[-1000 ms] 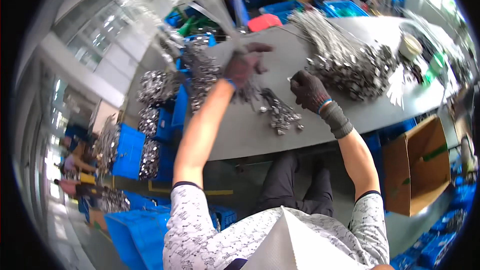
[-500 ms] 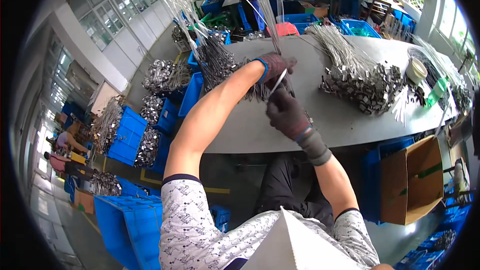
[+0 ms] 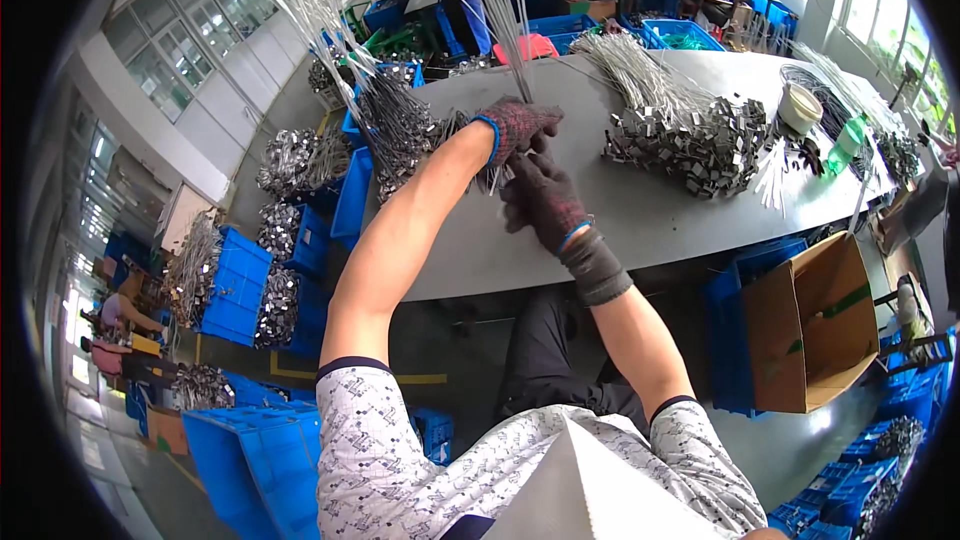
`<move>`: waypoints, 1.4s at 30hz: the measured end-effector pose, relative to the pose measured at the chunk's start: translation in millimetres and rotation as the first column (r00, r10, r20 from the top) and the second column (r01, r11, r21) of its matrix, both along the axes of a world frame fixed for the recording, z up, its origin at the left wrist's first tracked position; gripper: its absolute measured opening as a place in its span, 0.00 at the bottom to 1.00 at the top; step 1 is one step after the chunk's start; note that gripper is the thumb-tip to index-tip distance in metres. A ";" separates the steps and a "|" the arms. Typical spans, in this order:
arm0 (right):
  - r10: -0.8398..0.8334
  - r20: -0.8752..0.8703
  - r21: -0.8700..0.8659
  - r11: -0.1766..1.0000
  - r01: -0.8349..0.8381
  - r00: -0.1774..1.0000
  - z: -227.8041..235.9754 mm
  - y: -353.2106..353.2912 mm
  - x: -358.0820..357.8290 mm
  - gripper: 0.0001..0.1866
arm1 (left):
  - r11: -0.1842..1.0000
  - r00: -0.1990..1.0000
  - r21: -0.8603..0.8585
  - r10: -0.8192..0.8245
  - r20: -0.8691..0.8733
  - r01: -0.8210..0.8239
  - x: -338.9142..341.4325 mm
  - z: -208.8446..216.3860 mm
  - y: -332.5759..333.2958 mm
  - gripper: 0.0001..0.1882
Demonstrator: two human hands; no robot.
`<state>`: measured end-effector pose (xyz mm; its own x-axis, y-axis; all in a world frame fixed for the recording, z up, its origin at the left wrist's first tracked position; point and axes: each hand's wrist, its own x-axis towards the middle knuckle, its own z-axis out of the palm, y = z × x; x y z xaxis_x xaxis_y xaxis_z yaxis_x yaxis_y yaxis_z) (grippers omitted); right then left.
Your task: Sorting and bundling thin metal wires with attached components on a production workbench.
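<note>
My left hand (image 3: pixel 522 130), in a dark red-grey knitted glove with a blue cuff, is closed around a bundle of thin metal wires (image 3: pixel 510 40) that stands up above the table. Just below it, my right hand (image 3: pixel 545 195), gloved in dark grey, has its fingers curled against the left hand and the bundle's lower part. What the right fingers pinch is hidden. Partly behind my left forearm lies a large heap of wires with dark ends (image 3: pixel 390 125). A wide pile of wires with square metal end pieces (image 3: pixel 690 145) rests to the right.
The grey table (image 3: pixel 480 260) curves around me. At its right are loose white strips (image 3: pixel 772 175), a cream bowl (image 3: pixel 800 108) and a green plastic piece (image 3: pixel 848 140). Blue crates (image 3: pixel 235 285) of metal parts stand left. An open cardboard box (image 3: pixel 775 340) stands right; people sit farther off.
The view has shifted, so the scene sits further left. The white strip seen between my hands no longer shows. My right hand has come up closer against the left, which keeps hold of the bundle.
</note>
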<state>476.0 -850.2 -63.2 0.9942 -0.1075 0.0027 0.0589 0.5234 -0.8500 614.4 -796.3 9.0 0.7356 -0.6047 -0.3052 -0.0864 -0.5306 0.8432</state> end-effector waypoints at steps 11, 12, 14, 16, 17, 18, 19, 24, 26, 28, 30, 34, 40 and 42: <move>-0.203 0.116 -0.180 0.959 0.221 0.972 -8.5 -84.6 -8.6 0.12 | 0.985 0.504 0.086 -0.151 0.851 0.151 -4.4 -24.6 24.9 0.18; -0.225 0.113 -0.243 0.938 0.246 0.968 -4.4 -89.5 -8.1 0.12 | 0.985 0.441 0.066 -0.130 0.888 0.157 -9.4 -21.7 26.7 0.17; -0.241 0.098 -0.322 0.910 0.260 0.965 -1.2 -97.7 -3.7 0.13 | 0.986 0.377 0.046 -0.104 0.920 0.158 -6.8 -28.9 32.0 0.18; -0.230 0.082 -0.364 0.899 0.244 0.970 3.6 -94.5 -0.9 0.13 | 1.000 0.355 0.027 -0.030 0.934 0.016 2.6 -39.8 38.7 0.17; -0.212 0.066 -0.407 0.887 0.220 0.975 5.4 -94.9 0.6 0.13 | 0.999 0.354 0.029 -0.035 0.935 0.022 5.3 -47.3 35.6 0.17; -0.178 0.055 -0.438 0.880 0.184 0.982 4.9 -97.2 4.7 0.13 | 0.962 0.711 -0.257 0.116 0.693 0.093 6.1 -52.6 30.7 0.16; -0.183 0.058 -0.438 0.879 0.190 0.981 5.5 -102.2 6.3 0.13 | 0.852 0.943 -0.523 0.145 0.300 0.035 9.1 -55.9 27.0 0.15; -0.099 -0.010 -0.642 0.763 0.070 0.995 8.3 -131.3 25.6 0.11 | 0.356 0.803 -0.783 -0.128 -0.582 -0.510 24.2 -51.5 -8.1 0.10; -0.111 0.304 -0.800 0.510 0.317 0.946 24.1 -143.6 37.8 0.09 | 0.569 0.864 -0.743 -0.107 -0.492 -0.352 37.4 -50.3 -11.4 0.10; -0.139 0.444 -0.839 0.282 0.465 0.885 37.3 -158.4 55.4 0.09 | 0.682 0.883 -0.685 -0.123 -0.453 -0.256 42.5 -41.8 -21.7 0.09; -0.006 0.642 -0.766 -0.044 0.641 0.767 45.4 -179.5 71.7 0.10 | 0.815 0.906 -0.556 -0.102 -0.411 -0.161 26.5 -20.2 -41.4 0.07; -0.154 0.567 -0.769 0.252 0.587 0.809 55.8 -169.3 101.3 0.16 | 0.821 0.941 -0.571 -0.182 -0.286 -0.014 45.6 -24.2 -43.9 0.08; -0.239 0.266 -0.579 0.735 0.353 0.934 23.4 -151.8 71.1 0.20 | 0.721 0.916 -0.667 -0.118 -0.383 -0.186 57.2 -36.4 -46.4 0.10; -0.036 0.132 -0.541 0.835 0.102 0.991 21.0 -144.1 71.7 0.18 | 0.732 0.918 -0.666 -0.153 -0.367 -0.144 62.9 -33.9 -46.3 0.10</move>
